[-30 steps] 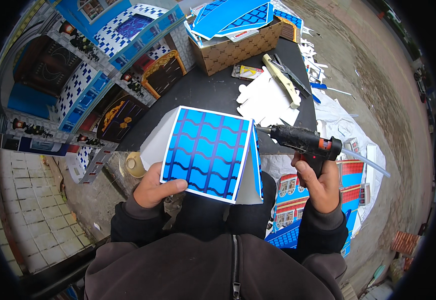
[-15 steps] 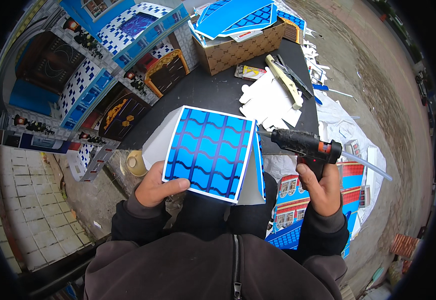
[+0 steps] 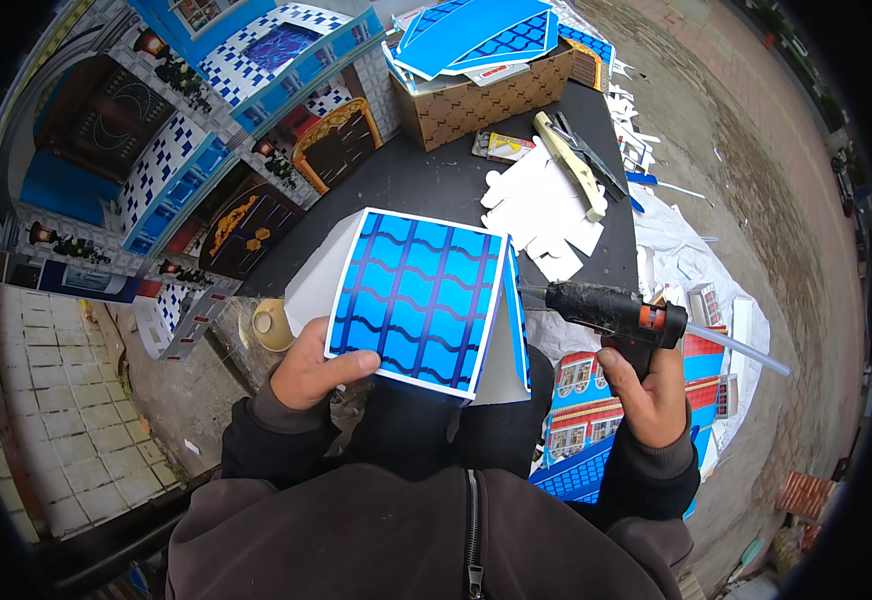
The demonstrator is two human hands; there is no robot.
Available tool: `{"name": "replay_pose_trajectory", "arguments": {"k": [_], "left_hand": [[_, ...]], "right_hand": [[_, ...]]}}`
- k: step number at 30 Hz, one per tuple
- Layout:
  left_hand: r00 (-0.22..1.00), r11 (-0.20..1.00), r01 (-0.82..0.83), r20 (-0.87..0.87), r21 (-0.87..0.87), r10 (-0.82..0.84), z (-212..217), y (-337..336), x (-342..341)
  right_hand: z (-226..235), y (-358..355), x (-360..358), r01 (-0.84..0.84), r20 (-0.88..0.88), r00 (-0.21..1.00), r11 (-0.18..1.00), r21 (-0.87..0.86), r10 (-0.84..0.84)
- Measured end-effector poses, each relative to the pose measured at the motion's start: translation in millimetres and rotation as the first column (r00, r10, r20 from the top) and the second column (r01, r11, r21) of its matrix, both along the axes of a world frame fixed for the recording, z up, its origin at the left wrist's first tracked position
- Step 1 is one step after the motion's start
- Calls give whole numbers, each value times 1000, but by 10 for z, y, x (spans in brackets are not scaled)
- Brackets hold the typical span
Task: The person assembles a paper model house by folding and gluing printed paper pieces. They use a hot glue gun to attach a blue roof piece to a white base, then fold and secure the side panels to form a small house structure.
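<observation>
My left hand (image 3: 316,368) grips a folded cardboard roof piece (image 3: 418,300) by its lower left corner, thumb on top. Its upper face carries blue tiles with dark wavy lines and a white border. White-grey flaps stick out on the left and under the right side, where a second blue panel slopes down. In my right hand (image 3: 651,392) is a black glue gun (image 3: 616,312), with a translucent glue stick jutting from its back. The nozzle points left, close to the right edge of the roof piece; whether it touches I cannot tell.
A printed cardboard dollhouse (image 3: 171,150) stands at the left on a black table (image 3: 376,180). Farther back is a patterned brown box (image 3: 491,100) heaped with blue panels. White cardboard scraps (image 3: 541,210) and a cream-handled tool (image 3: 571,165) lie at the right. Printed red-and-blue sheets (image 3: 581,410) lie lower right.
The glue gun has shifted slightly toward me, its nozzle lower along the roof piece's right edge. The roof piece has barely moved in my left hand.
</observation>
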State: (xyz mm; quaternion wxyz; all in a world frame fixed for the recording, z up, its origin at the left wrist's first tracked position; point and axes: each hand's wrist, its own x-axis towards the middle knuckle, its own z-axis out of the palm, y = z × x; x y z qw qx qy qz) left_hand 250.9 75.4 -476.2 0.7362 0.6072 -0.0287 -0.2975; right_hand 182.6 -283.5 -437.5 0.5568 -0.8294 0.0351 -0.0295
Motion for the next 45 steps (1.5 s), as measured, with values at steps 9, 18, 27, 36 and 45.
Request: {"name": "replay_pose_trajectory", "arguments": {"k": [9,18,27,36,45], "left_hand": [[999,999,-30,14,-29,31,-55,13,14],[997,995,-67,29,-77,69,-96,-1,35],[997,990,-81,10,-116,82,-118,-14,52],[938,892,-344,-152,-293,312,-168,-145,200],[931,861,-356,-215,-363,295,-54,-245,185]], "right_hand": [[41,-39,-123,-31,-42,999,998,-52,29],[130,-80,-247,-94,-38,995,988,-120,90],[181,-144,-332,-189,-47,982,963,-193,183],[88,-85,-395,23,-132,991,999,42,-18],[-133,121,-94,-68,193,976,985,-157,98]]}}
